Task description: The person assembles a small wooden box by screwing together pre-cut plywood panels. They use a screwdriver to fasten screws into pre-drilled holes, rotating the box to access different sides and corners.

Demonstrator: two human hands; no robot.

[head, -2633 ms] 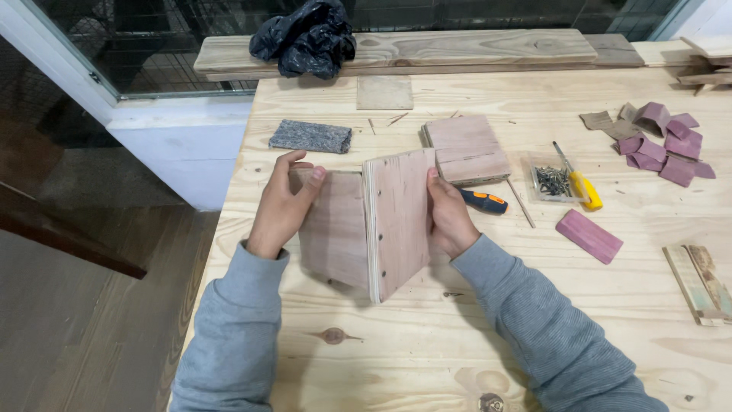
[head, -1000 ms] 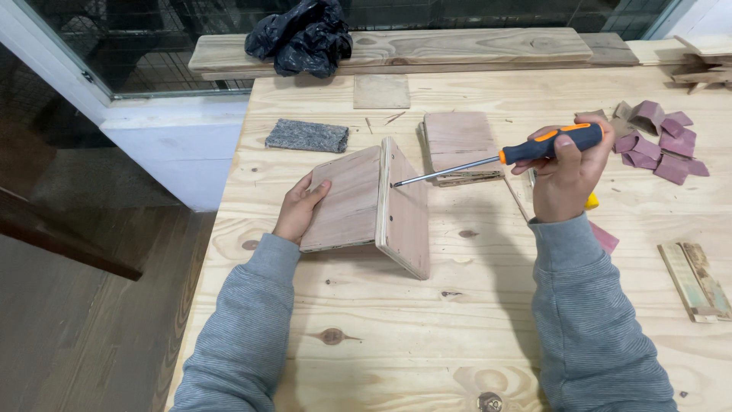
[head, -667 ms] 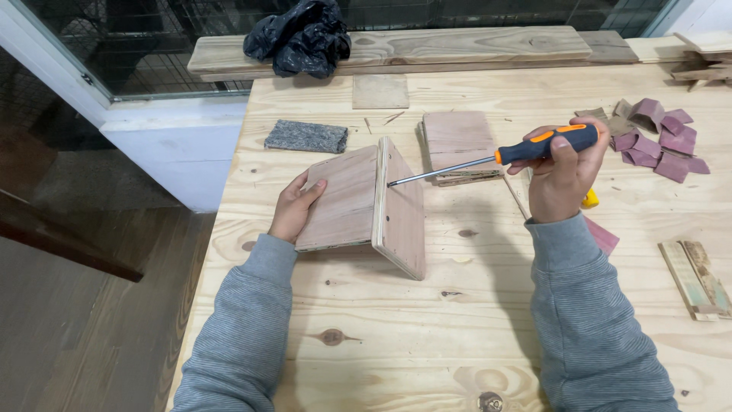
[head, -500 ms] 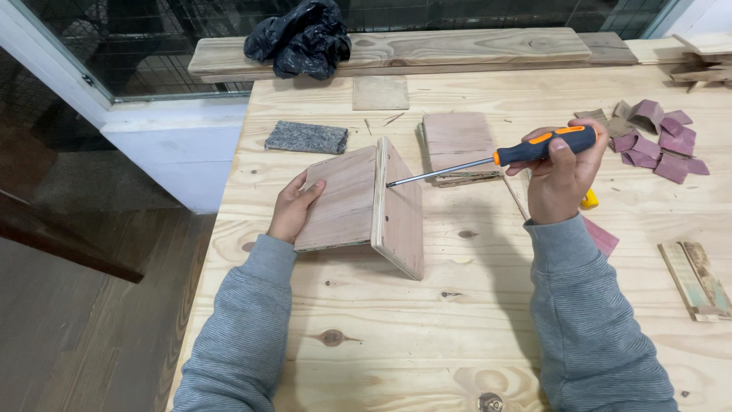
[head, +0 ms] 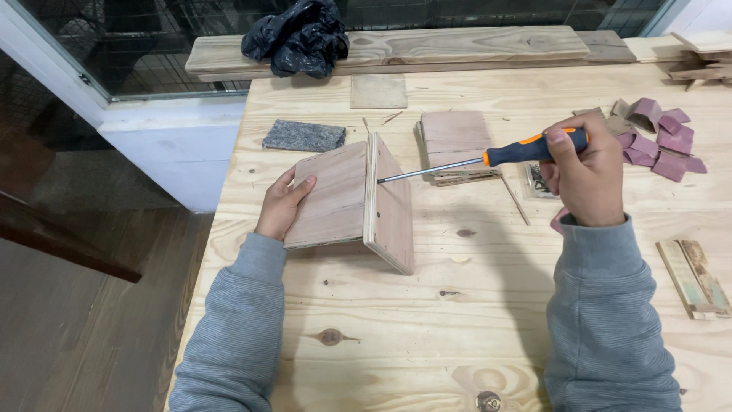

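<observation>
Two reddish-brown wooden boards joined at a right angle [head: 358, 200] rest on the pale wooden workbench [head: 473, 305]. My left hand [head: 280, 206] lies flat against the left board and steadies it. My right hand [head: 583, 172] grips the orange and black handle of a screwdriver [head: 488, 160]. Its metal shaft points left, and the tip touches the upper part of the upright board's face.
Behind the boards lie another stack of wooden panels [head: 456, 141], a grey sanding block [head: 303, 136] and a small square board [head: 378, 91]. Purple wood offcuts [head: 662, 137] sit at the right, a striped wooden strip [head: 694, 276] near the right edge, a black bag [head: 299, 34] on a far plank.
Since 2.6 s ago my right hand left the boards and picked up the screwdriver. Over the last second the tip has stayed at the upright board, with only slight shifts.
</observation>
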